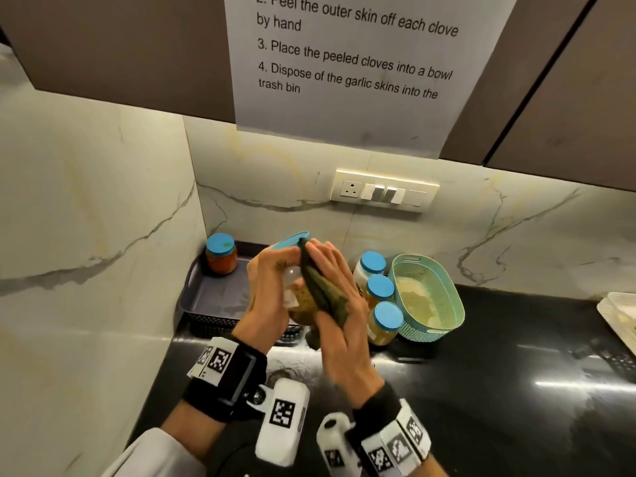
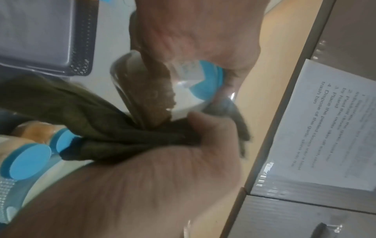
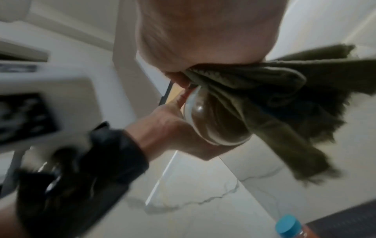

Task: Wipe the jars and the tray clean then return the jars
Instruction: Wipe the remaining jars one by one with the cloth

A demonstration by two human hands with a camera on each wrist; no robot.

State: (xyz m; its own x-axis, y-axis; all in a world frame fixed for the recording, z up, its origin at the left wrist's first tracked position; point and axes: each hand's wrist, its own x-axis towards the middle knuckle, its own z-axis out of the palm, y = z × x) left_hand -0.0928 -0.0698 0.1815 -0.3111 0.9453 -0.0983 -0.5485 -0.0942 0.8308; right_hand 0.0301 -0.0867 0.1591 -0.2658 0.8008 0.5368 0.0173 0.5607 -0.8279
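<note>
My left hand (image 1: 272, 280) grips a glass jar (image 1: 294, 280) with a blue lid (image 1: 290, 239), tilted in the air above the tray's right end. The jar holds a brownish filling (image 2: 146, 96). My right hand (image 1: 337, 294) holds an olive-green cloth (image 1: 325, 294) and presses it along the jar's right side, with its loose end hanging below (image 3: 284, 112). The dark grey tray (image 1: 213, 297) sits in the corner of the black counter, and a red-filled jar (image 1: 222, 254) stands at its far left. Three more blue-lidded jars (image 1: 380, 289) stand in a row right of the tray.
A teal perforated basket (image 1: 444, 304) stands just right of the three jars. A white dish (image 1: 619, 311) shows at the right edge. Marble walls close in at the left and back, with a switch plate (image 1: 385, 191) and a paper sheet (image 1: 344, 63) above.
</note>
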